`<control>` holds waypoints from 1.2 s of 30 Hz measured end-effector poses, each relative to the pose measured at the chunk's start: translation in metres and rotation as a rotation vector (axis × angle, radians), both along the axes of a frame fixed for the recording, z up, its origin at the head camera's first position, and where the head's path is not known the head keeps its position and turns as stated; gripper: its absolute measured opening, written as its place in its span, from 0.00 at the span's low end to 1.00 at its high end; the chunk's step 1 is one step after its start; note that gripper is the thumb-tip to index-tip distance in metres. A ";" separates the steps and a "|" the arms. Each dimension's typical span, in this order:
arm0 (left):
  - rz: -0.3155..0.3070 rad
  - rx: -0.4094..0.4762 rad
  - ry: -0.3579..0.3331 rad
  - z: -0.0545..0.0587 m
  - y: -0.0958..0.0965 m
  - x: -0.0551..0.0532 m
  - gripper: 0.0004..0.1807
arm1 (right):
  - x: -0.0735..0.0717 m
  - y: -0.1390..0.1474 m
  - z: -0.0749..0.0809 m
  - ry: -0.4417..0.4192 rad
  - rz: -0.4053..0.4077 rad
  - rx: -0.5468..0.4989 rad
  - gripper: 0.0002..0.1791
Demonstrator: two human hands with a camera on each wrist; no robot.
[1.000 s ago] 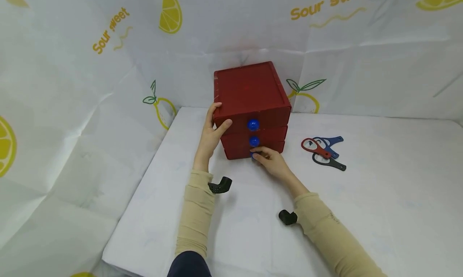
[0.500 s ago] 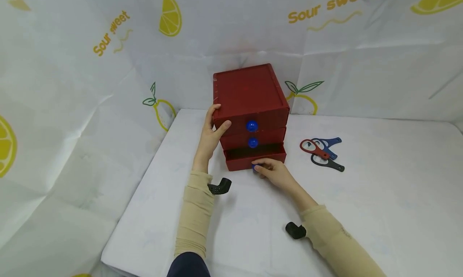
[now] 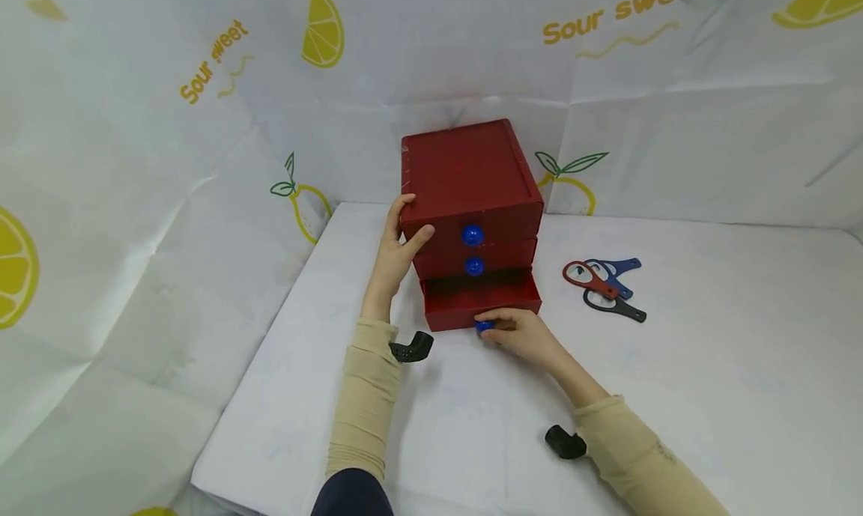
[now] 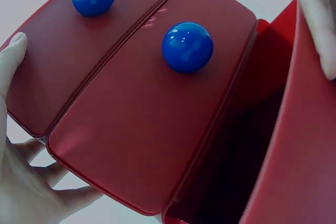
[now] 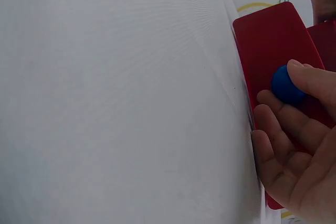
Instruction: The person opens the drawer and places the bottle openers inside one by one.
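Observation:
A red cabinet (image 3: 465,168) with three drawers stands at the back of the table, each drawer having a round blue knob. My left hand (image 3: 393,265) grips its left front corner, thumb on the top drawer's front and fingers along the side. The bottom drawer (image 3: 450,320) is pulled out partway, and its visible inside holds nothing. With thumb and fingers, my right hand (image 3: 526,338) pinches that drawer's knob (image 5: 286,88). In the left wrist view the middle knob (image 4: 187,48) sits on a closed drawer front, beside the dark gap of the pulled-out drawer.
Several small magnifying glasses, among them a red one (image 3: 588,278) and a black one (image 3: 625,308), lie overlapping to the cabinet's right. Behind the white table (image 3: 708,366) hangs a lemon-printed sheet (image 3: 674,126). A black wrist mount (image 3: 565,442) juts from each sleeve.
My right hand has drawn the bottom drawer out toward me from its closed position by the knob. The left hand keeps its grip on the cabinet corner.

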State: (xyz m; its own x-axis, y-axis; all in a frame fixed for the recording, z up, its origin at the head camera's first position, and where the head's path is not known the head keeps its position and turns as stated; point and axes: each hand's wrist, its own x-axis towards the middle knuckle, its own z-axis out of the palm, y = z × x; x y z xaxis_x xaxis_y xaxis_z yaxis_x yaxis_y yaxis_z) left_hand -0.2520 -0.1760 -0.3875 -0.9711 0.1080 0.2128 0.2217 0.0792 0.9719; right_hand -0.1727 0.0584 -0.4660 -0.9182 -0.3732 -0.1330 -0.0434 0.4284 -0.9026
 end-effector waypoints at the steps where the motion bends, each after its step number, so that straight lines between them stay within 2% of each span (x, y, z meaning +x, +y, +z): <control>1: -0.002 -0.001 0.001 0.000 0.000 -0.001 0.30 | 0.001 0.001 0.001 -0.006 0.005 0.003 0.16; 9: -0.009 -0.006 0.013 -0.003 -0.001 0.000 0.31 | 0.016 0.002 0.006 0.064 0.018 0.116 0.15; 13: -0.006 -0.009 0.011 -0.004 0.000 0.001 0.34 | 0.027 0.004 0.008 0.029 0.014 0.135 0.14; 19: -0.006 -0.006 0.000 -0.002 -0.001 0.001 0.30 | 0.042 0.009 0.010 0.003 0.033 0.141 0.13; 23: -0.012 0.001 -0.013 0.002 -0.001 0.002 0.30 | 0.048 0.011 0.011 0.009 0.042 0.138 0.13; 29: -0.016 -0.009 -0.015 0.017 0.003 0.014 0.29 | 0.058 0.012 0.014 0.002 0.045 0.137 0.14; 31: -0.014 -0.009 -0.014 0.018 0.004 0.015 0.29 | 0.060 0.013 0.014 0.007 0.055 0.122 0.14; 36: -0.015 0.002 -0.004 0.018 0.005 0.016 0.29 | 0.062 0.019 0.012 0.068 0.140 0.104 0.16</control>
State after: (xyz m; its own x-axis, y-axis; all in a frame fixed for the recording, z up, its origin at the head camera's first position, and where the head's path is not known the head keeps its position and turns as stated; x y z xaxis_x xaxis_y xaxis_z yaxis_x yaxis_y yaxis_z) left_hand -0.2361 -0.1714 -0.3692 -0.9704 0.1218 0.2087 0.2185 0.0740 0.9730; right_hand -0.1107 0.0772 -0.4540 -0.8663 -0.4857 -0.1170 -0.1688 0.5050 -0.8465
